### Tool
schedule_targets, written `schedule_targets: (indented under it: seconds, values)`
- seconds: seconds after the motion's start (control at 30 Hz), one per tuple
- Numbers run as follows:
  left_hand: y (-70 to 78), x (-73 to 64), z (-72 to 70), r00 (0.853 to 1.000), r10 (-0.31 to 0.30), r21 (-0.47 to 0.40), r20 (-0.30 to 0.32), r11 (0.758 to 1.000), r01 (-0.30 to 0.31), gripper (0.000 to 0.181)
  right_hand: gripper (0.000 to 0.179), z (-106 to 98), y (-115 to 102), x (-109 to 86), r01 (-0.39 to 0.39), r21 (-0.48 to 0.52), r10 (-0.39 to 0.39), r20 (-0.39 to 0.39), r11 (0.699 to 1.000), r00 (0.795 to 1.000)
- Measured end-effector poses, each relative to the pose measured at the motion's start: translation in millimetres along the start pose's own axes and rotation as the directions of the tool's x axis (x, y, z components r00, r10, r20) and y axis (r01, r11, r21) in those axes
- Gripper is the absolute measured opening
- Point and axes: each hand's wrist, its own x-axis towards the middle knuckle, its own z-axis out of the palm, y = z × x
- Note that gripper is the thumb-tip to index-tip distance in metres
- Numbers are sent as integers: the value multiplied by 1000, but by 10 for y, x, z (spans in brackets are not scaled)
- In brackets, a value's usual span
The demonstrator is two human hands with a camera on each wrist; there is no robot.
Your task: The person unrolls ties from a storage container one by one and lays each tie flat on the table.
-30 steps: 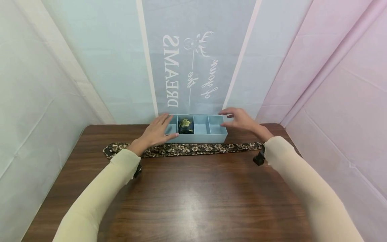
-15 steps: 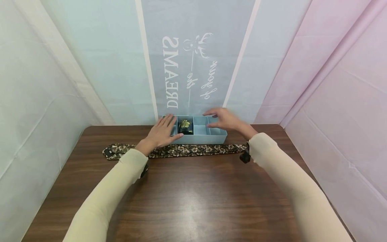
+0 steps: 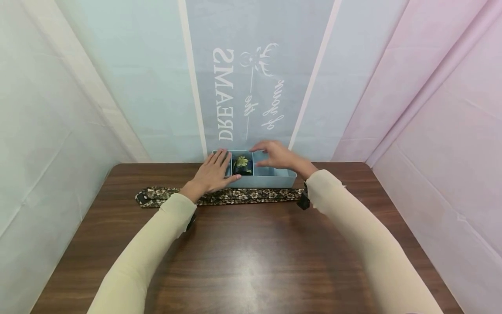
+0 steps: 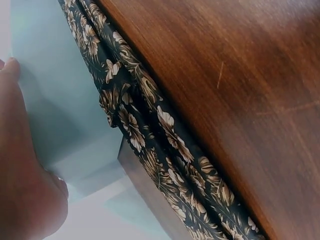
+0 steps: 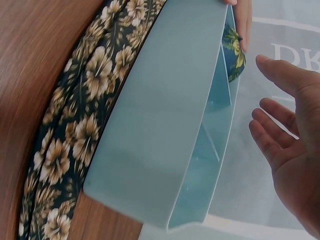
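Note:
A pale blue box (image 3: 266, 182) with a row of compartments stands at the table's far side. One compartment holds a rolled bundle of dark cloth (image 3: 242, 165) with a yellow-green flower print. My left hand (image 3: 211, 173) lies over the box's left end, fingers extended, thumb along the front rim. My right hand (image 3: 279, 156) hovers above the compartments right of the bundle, thumb and fingers apart; in the right wrist view nothing is between them. A dark floral necktie (image 3: 243, 197), folded lengthwise, lies along the box's front; the left wrist view shows its layers (image 4: 145, 120) close up.
The brown wooden table (image 3: 243, 253) stretches toward me in front of the necktie. A hanging cloth (image 3: 259, 100) with mirrored lettering rises directly behind the box. Pale fabric walls (image 3: 43, 131) close off both sides.
My right hand has moved left along the box, from its right end to beside the dark bundle. The left hand has shifted slightly right over the left end. The bundle stays put.

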Motion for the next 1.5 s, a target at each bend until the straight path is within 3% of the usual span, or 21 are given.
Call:
schedule_targets:
  seconds: [0.2,0.33,0.73,1.17,1.5]
  values:
    - [5,7,10,1000,6,13,-1,1000,-6,97,53,77,-58,106,-6,-41,7,30,999,1000]
    - [0,1,15,1000,-1,27,5,1000,1,97,52,145,-78,166,35,-68,-32,42,997,999]
    - [-9,43,37,1000,1,31,26,1000,-1,101,49,276,-148,291,68,-61,-62,89,996,994]
    - [13,28,4,999,-16,32,37,999,14,99,43,398,-134,429,91,-120,-77,121,989,990]
    - [27,19,-11,1000,-16,43,22,999,15,99,39,451,-142,475,54,-120,-37,141,991,989]
